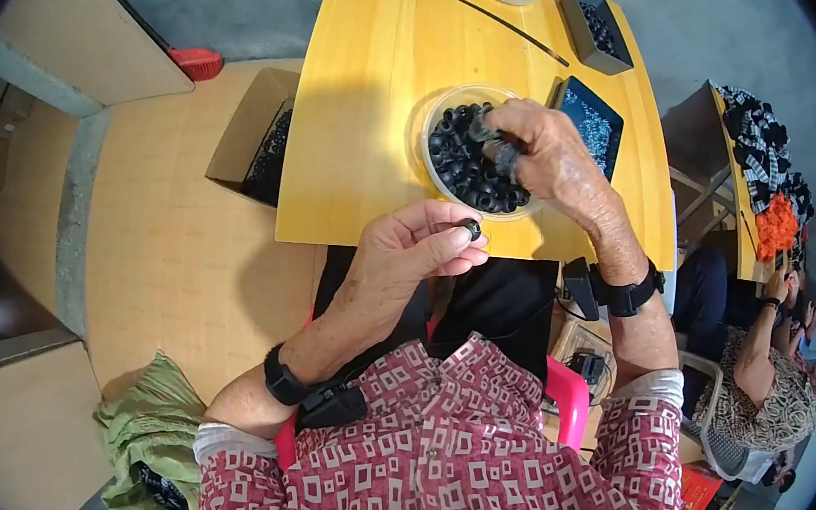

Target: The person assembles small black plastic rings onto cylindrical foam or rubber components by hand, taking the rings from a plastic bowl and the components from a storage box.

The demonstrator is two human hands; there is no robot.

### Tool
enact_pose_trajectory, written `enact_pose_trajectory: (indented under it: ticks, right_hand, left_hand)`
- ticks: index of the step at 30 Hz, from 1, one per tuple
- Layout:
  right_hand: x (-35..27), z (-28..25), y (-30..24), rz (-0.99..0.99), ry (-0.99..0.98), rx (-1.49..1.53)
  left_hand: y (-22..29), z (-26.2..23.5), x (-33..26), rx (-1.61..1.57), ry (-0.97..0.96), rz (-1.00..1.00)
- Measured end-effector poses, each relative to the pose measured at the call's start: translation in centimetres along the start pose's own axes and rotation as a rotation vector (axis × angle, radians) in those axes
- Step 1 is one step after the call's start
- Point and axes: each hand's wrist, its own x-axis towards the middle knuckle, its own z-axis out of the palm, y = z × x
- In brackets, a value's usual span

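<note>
while left hand (408, 255) pinches one black ring (471, 230) at table edge, right hand (542, 149) grips rings over clear bowl (424, 132); approx. full bowl remaining, so early stage.

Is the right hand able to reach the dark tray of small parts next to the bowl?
Probably yes. The right hand is over the bowl, and the tray lies just beside it, with nothing between them.
</note>
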Motion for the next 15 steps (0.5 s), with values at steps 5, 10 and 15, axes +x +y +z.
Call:
enact_pose_trajectory:
  ticks: [5,10,15]
  right_hand:
    - [0.2,1.0,-0.5,-0.103,-0.064,-0.115]
    - [1.0,0.8,-1.7,-0.195,-0.148,-0.27]
    - [1.1,2.0,-2.0,-0.195,-0.111,-0.337]
  left_hand:
    - [0.3,0.3,-0.2,0.008,0.005,-0.008]
    - [0.2,0.3,-0.2,0.011,0.015,-0.013]
    - [0.2,0.3,0.0,0.007,0.01,-0.007]
